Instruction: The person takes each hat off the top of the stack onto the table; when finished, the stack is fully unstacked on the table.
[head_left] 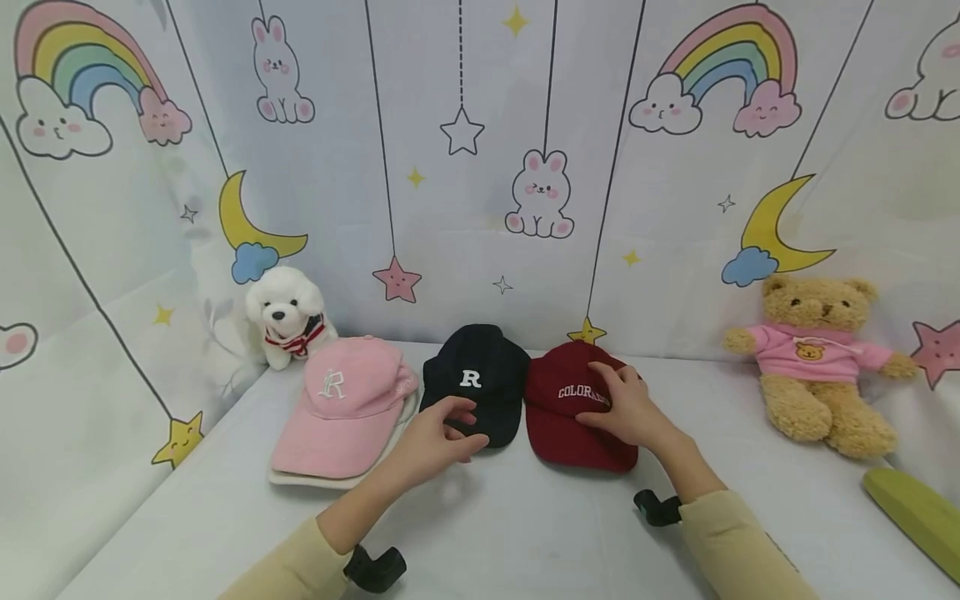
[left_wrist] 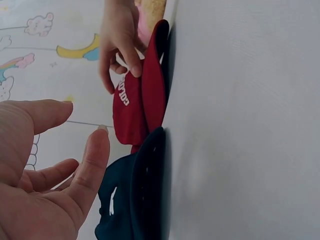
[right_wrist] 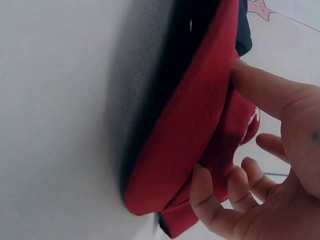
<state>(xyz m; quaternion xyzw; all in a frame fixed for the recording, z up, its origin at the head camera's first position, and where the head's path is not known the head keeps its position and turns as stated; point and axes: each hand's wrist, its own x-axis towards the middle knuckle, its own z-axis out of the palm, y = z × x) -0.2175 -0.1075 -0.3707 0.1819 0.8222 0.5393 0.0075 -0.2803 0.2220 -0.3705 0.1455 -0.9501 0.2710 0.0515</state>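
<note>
A dark red baseball cap [head_left: 551, 400] with white "COLORADO" lettering lies on the white table, brim towards me. My right hand [head_left: 626, 408] is over the cap's right side, thumb and fingers spread apart, with the thumb at the seam of crown and brim in the right wrist view. No firm grip shows there. To its left is a black cap [head_left: 480, 358] with a white "R", side by side with the red one. My left hand [head_left: 431, 446] hovers in front of the black cap, fingers loosely bent, holding nothing. In the left wrist view its thumb and fingertips are apart.
A pink cap [head_left: 356, 379] lies on a cream cap [head_left: 300, 481] at the left. A white plush dog [head_left: 283, 308] sits behind them. At the right are a teddy bear [head_left: 817, 367] in a pink top and a green object [head_left: 915, 517]. A patterned curtain [head_left: 480, 200] hangs behind.
</note>
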